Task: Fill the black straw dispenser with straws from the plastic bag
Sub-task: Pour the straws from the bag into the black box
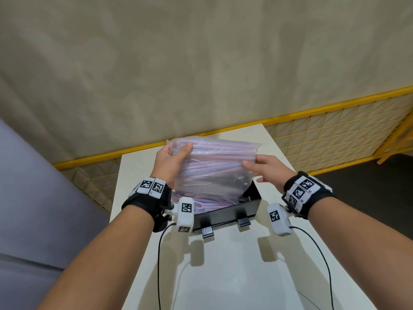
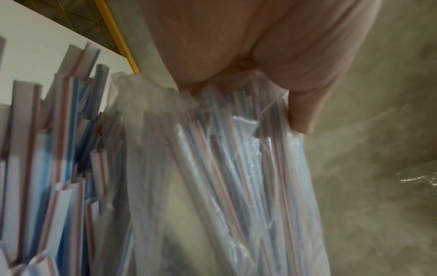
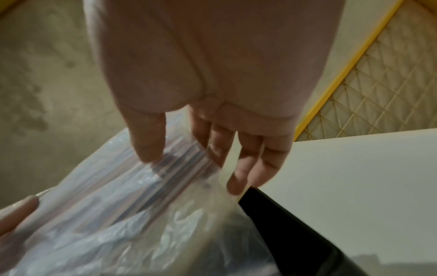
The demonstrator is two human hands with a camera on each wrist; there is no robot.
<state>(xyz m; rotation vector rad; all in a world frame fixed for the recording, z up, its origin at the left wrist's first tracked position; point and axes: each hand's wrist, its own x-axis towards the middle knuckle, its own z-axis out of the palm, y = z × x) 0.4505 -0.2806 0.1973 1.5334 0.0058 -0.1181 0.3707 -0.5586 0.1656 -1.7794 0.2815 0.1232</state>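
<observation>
A clear plastic bag [image 1: 214,166] full of red-and-blue striped straws hangs tilted over the black straw dispenser [image 1: 225,214], its lower end dipping into the box. My left hand [image 1: 173,158] grips the bag's upper left corner, thumb on the front. At the bag's right edge, my right hand [image 1: 262,168] pinches the plastic between thumb and fingers. Loose straws [image 1: 207,202] lie inside the dispenser. The left wrist view shows the bag [image 2: 212,168] under my hand [image 2: 260,56] and loose straws [image 2: 47,149] beside it. The right wrist view shows thumb and fingers [image 3: 146,145] on the bag [image 3: 118,214] above the dispenser's wall [image 3: 283,224].
The dispenser stands on a narrow white table [image 1: 223,271]. A yellow-framed mesh fence [image 1: 335,135] runs behind it against a beige wall. A grey upholstered surface [image 1: 44,198] lies to the left. Two black cables [image 1: 159,265] trail from my wrist cameras across the table.
</observation>
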